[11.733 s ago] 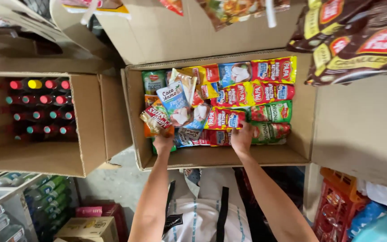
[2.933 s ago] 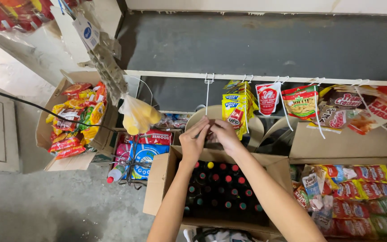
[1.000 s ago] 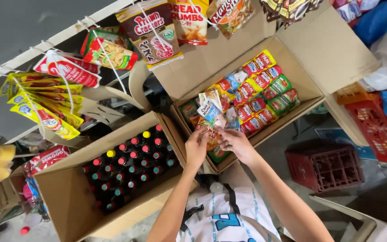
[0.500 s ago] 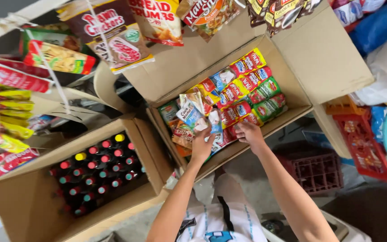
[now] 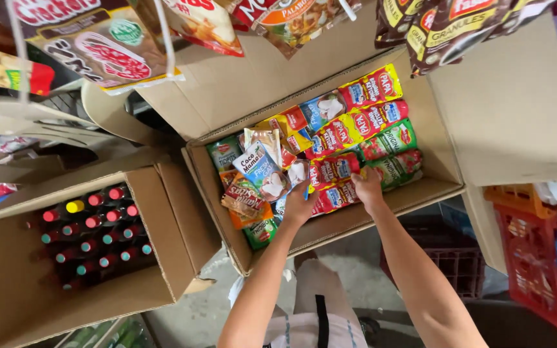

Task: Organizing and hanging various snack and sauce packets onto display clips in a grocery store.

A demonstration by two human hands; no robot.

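Left grip (image 5: 300, 205) below blue pouch (image 5: 260, 171); right grip (image 5: 369, 189) on red sachets (image 5: 331, 196).

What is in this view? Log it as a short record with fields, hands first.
left hand: inside the open sachet box, fingers on the blue-and-white pouches
right hand: in the same box, on the red sachets
box contents: red-and-yellow sachets and green sachets in rows
other box: bottles with coloured caps, upright
overhead: hanging snack packets
right edge: red crate
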